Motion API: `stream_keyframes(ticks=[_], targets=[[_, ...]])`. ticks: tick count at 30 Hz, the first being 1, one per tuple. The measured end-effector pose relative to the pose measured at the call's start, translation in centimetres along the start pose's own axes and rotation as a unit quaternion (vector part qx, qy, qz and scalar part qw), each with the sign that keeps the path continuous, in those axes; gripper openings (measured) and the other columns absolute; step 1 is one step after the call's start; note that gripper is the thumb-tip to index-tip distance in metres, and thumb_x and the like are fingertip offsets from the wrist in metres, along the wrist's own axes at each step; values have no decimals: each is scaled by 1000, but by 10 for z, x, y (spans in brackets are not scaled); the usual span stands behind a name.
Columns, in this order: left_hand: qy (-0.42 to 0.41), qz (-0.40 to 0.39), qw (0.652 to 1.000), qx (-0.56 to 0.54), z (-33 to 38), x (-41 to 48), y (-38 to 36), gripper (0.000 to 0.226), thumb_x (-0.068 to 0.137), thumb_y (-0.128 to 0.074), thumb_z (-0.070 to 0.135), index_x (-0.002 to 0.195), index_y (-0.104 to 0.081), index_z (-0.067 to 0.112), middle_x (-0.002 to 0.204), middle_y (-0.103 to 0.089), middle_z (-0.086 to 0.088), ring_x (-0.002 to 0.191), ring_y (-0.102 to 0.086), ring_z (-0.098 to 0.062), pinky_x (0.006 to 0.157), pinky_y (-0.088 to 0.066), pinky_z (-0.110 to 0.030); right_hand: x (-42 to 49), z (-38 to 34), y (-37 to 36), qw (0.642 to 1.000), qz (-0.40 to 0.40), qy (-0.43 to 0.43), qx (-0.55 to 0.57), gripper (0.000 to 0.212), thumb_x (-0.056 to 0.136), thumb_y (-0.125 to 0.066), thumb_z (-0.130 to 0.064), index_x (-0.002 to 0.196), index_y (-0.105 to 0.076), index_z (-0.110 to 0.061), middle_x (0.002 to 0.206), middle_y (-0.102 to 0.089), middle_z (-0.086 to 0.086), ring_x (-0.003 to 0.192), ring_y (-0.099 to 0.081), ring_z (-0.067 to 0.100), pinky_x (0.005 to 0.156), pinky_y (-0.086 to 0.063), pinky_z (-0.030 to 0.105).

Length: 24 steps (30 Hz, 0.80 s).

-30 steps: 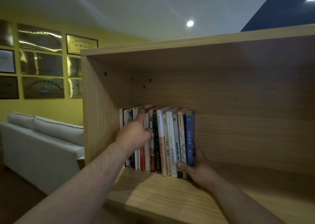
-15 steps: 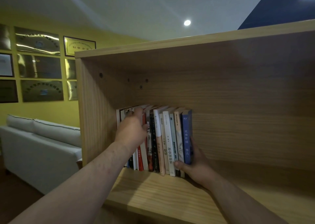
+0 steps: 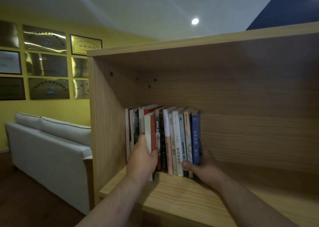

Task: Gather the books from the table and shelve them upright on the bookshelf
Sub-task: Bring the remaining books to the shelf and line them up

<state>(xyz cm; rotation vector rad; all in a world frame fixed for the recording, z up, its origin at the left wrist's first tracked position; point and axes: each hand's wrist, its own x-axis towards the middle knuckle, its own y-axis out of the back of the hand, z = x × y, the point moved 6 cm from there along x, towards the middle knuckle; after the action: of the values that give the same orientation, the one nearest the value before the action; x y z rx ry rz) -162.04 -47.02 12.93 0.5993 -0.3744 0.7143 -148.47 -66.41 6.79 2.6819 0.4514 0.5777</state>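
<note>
**A:** How far along are you?

**B:** Close to done, I'd judge. Nearest me, under both wrists, is the bare board of the bookshelf (image 3: 172, 194). Just past it, my left hand (image 3: 143, 159) is wrapped round a red-and-white book (image 3: 149, 131), with the fingers on its left face and the thumb on the spine side. That book stands upright but sits forward of the others, toward me.

**A:** And the other hand?

**B:** My right hand (image 3: 207, 166) clasps the blue book (image 3: 195, 137) at the end of the row. The thumb is curled across the foot of the spines and the fingers run up the book's outer cover. Between my two hands the row of books (image 3: 174, 137) stands near enough upright, spines out.

**A:** So what's left?

**B:** As I read it, I need to seat the red-and-white one flush with its neighbours, just right of my left hand, then let go. The desk is out of view, so I cannot tell whether more books wait there.

**A:** Anything beyond?

**B:** Well to the left of my left hand there's a pale sofa (image 3: 48, 149). Farther back are plaques (image 3: 46, 64) on the yellow wall.
</note>
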Motion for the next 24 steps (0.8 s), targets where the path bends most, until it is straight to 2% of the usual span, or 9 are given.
stream_keyframes(ticks=[3,6,11,14,17,21,22,24], targets=[[-7,14,1000,-4,-4,-9,-2,32,93,-66,18,114,-48,32,106,-62,13,100,-66,-9,81,-63,-33,-1,-1,0,1000,4,-5,-3,122,55,-89,-55,147,-10,-66,139,-58,-11,124,-61,14,102,-53,51],[-16,13,1000,-9,-7,-20,-2,40,91,-68,21,123,-51,36,111,-62,17,103,-62,-3,87,-60,-30,-4,-3,0,1000,2,-10,5,118,57,-88,-51,147,-14,-66,136,-61,-12,122,-62,13,102,-54,51],[44,-13,998,-49,-18,-30,-4,54,93,-66,12,140,-45,27,127,-62,5,123,-58,-16,103,-53,-40,-7,-6,1,1000,3,-19,4,120,56,-87,-56,146,-10,-68,141,-55,-8,125,-60,17,104,-52,52],[59,5,996,-62,-23,-38,9,46,93,-66,17,135,-48,27,122,-62,4,115,-59,-16,96,-55,-39,-10,-8,3,999,4,-39,14,107,71,-81,-54,150,-9,-63,153,-38,-6,133,-51,23,110,-46,53],[53,33,992,-111,-32,-49,33,36,92,-68,16,120,-52,30,106,-64,9,98,-60,-8,76,-50,-25,-11,-8,4,999,4,-47,17,93,84,-72,-50,152,-10,-60,155,-31,-6,138,-45,27,112,-42,57],[60,54,974,-210,-38,-56,60,38,92,-67,8,122,-53,27,108,-65,8,102,-60,-15,90,-49,-35,-15,-15,7,998,32,-36,30,87,83,-77,-41,150,-23,-57,145,-45,-5,129,-54,23,103,-52,54],[53,57,971,-227,-37,-54,63,38,92,-67,6,121,-53,25,107,-66,7,101,-61,-14,88,-48,-33,-17,-18,8,998,43,-30,32,84,83,-79,-39,146,-28,-59,142,-51,-4,125,-57,21,101,-54,52],[41,68,962,-261,-34,-48,66,37,91,-66,2,119,-55,23,106,-67,5,99,-62,-12,82,-47,-30,-22,-26,9,997,65,-18,25,75,81,-81,-36,127,-34,-74,136,-57,-2,120,-61,19,97,-57,50]])
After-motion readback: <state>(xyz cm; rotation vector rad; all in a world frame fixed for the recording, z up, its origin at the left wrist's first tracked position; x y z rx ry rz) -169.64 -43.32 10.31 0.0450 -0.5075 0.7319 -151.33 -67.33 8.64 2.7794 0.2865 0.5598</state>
